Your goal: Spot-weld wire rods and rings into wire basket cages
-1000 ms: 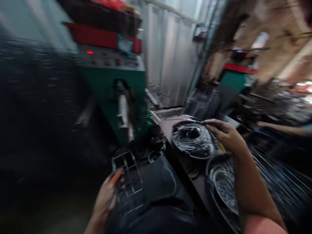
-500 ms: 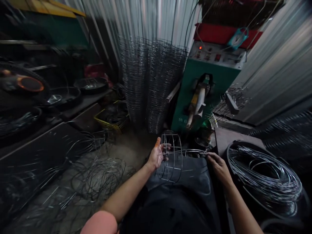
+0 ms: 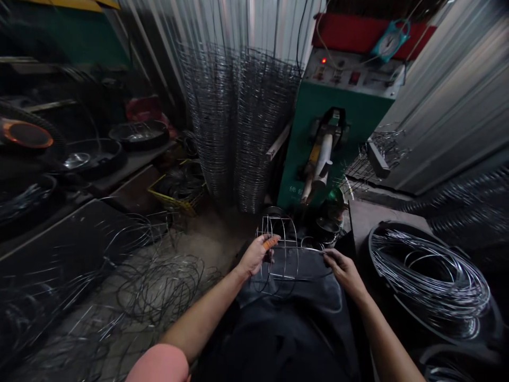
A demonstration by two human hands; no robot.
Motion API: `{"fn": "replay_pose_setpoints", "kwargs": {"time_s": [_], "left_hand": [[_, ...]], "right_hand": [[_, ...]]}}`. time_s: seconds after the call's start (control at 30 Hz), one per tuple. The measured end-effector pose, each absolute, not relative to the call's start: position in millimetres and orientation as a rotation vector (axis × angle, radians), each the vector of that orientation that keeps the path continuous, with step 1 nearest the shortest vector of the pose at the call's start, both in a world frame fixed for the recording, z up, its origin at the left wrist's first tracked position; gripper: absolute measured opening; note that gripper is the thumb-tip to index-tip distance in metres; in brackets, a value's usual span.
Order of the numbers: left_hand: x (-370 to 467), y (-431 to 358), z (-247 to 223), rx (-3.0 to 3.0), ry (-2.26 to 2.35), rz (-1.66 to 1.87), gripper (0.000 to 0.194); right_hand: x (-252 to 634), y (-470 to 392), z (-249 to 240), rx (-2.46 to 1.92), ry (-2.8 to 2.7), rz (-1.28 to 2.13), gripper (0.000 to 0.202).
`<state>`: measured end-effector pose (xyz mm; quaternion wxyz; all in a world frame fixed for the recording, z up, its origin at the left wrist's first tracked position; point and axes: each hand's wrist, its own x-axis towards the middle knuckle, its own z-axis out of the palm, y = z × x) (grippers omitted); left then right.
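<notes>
My left hand [image 3: 256, 256], with an orange cover on its thumb, is closed on a small round wire cage [image 3: 296, 249] above my lap. Between the thumb and fingers of my right hand [image 3: 345, 271] is the right end of a thin bent wire [image 3: 308, 249]. That wire runs leftward across the cage to the left hand; whether it is a full hoop I cannot make out. Under both hands, a dark apron [image 3: 294, 323] covers my lap. Just beyond the cage stands a green machine [image 3: 338, 122] with grey and yellowish arms.
To the right, a black tub [image 3: 371, 260] holds many wire hoops [image 3: 425, 286]. Tall stacks of wire frames [image 3: 238, 127] lean against the metal wall. Loose wires [image 3: 159, 286] cover the floor at left. A yellow basket [image 3: 169, 199] and a fan heater with an orange glow [image 3: 27, 132] stand farther left.
My left thumb, raised before, has come down over the wire. My right hand has shifted slightly left with the wire's end. The camera view has tilted a little downward.
</notes>
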<state>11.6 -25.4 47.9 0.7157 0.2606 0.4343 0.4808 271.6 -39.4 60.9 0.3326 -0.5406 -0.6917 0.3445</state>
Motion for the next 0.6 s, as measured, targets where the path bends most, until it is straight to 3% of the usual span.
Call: {"fn": "replay_pose_setpoints", "kwargs": {"time_s": [0.33, 0.6], "left_hand": [[14, -26, 40, 0.717, 0.977, 1.04, 0.043], [5, -34, 35, 0.804, 0.892, 0.968, 0.047]], "right_hand": [[212, -20, 104, -1.317, -2.44, 0.579, 0.022], [207, -8, 123, -1.302, -2.319, 1.243, 0.018]]}}
